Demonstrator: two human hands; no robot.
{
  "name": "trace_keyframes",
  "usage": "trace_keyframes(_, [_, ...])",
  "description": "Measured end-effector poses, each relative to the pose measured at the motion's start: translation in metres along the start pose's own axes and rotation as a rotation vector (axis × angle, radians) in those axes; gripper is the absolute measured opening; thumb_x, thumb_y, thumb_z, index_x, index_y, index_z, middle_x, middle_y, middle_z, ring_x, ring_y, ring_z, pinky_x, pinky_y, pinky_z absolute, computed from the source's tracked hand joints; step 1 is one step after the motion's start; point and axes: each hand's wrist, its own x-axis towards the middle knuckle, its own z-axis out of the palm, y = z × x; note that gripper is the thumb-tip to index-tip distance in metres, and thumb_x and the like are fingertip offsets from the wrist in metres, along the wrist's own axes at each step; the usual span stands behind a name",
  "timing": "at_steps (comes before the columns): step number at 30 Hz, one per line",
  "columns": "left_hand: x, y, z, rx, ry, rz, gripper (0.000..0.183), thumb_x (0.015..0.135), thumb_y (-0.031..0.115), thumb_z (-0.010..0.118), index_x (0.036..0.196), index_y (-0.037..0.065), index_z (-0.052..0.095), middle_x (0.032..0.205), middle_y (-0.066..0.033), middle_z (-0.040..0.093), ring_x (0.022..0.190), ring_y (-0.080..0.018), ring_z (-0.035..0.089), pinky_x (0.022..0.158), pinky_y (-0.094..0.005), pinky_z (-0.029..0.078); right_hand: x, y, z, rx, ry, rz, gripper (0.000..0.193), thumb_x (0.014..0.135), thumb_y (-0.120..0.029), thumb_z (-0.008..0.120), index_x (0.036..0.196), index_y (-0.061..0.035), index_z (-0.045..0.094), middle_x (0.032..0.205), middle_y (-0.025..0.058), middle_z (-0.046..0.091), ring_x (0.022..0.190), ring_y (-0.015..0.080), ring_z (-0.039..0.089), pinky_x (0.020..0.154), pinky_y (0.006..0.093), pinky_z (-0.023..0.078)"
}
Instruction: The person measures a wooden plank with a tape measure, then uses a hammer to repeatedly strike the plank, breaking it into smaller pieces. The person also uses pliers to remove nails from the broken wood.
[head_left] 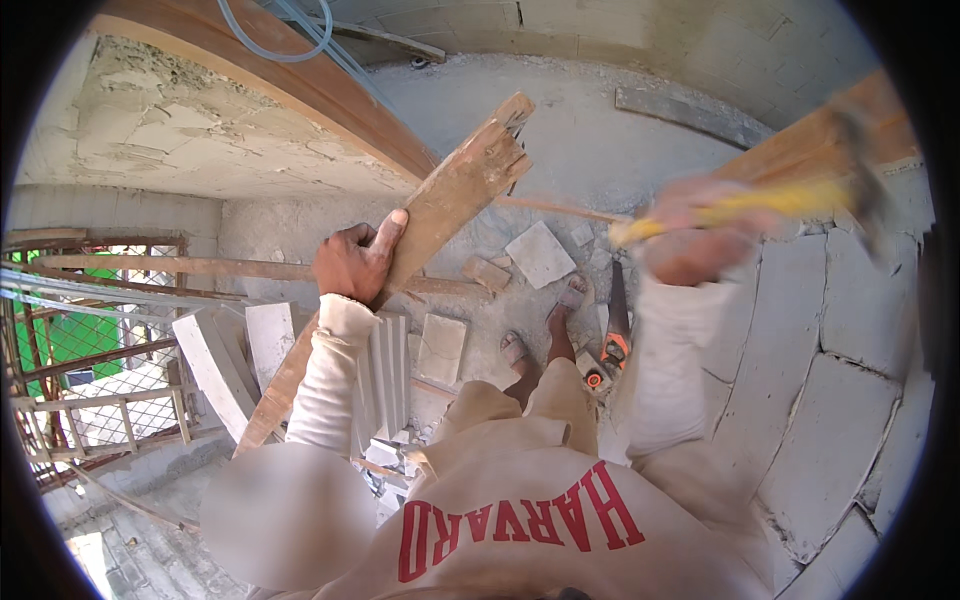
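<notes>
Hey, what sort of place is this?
Probably a building site: there's a bare block wall, a handsaw and a yellow-handled hammer, motion-blurred, in the right hand.

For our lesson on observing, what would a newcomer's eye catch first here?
The yellow-handled hammer, blurred in the right hand at upper right, stands out. The left hand grips a worn plank slanting left of centre. An orange-handled saw shows beside the feet.
</notes>
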Motion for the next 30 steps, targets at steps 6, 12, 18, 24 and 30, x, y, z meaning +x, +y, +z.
trace_keyframes(6, [0.006,-0.015,-0.017,-0.036,0.220,0.252,0.077,0.087,0.074,0.066,0.075,-0.002,0.077,0.067,-0.0258,0.066,0.067,-0.0424,0.067,0.070,-0.0440,0.054,-0.145,0.167,-0.075,-1.123,-0.725,0.785,0.059,0.108,-0.047,0.049,0.093,0.0047,0.074,0.089,0.0264,0.072,0.091,0.0452,0.070,0.082,0.0524,0.052])
trace_keyframes(12, [-0.004,-0.006,-0.028,0.005,0.074,0.032,0.079,0.087,0.077,0.064,0.078,-0.001,0.079,0.063,-0.0217,0.066,0.064,-0.0383,0.067,0.071,-0.0448,0.054,-0.038,0.008,-0.025,-0.829,-0.469,0.577,0.055,0.107,-0.044,0.055,0.090,0.0076,0.062,0.065,0.0157,0.055,0.064,0.0245,0.057,0.063,0.0423,0.045])
trace_keyframes(18, [-0.007,-0.010,-0.032,-0.010,0.071,0.011,0.078,0.087,0.076,0.065,0.079,0.000,0.080,0.064,-0.0222,0.067,0.066,-0.0381,0.068,0.072,-0.0442,0.054,0.095,-0.114,0.023,0.301,-0.408,0.110,0.045,0.104,-0.053,0.055,0.103,-0.0088,0.060,0.092,0.0054,0.062,0.069,0.0167,0.055,0.062,0.0335,0.043])
trace_keyframes(24, [0.001,0.001,-0.042,-0.125,-0.068,0.010,0.075,0.088,0.073,0.066,0.076,0.000,0.078,0.060,-0.0214,0.064,0.060,-0.0378,0.065,0.067,-0.0439,0.053,-0.075,0.117,0.006,-0.858,-0.328,0.490,0.061,0.107,-0.056,0.050,0.080,-0.0008,0.056,0.069,0.0048,0.053,0.060,0.0187,0.045,0.058,0.0402,0.042])
trace_keyframes(30, [-0.028,-0.010,-0.031,-0.016,0.062,0.100,0.076,0.087,0.075,0.067,0.073,0.001,0.077,0.059,-0.0202,0.063,0.058,-0.0386,0.064,0.063,-0.0444,0.053,-0.014,0.020,-0.009,-0.667,-0.281,0.629,0.066,0.105,-0.064,0.050,0.074,-0.0066,0.055,0.065,-0.0002,0.051,0.064,0.0160,0.046,0.061,0.0321,0.039])
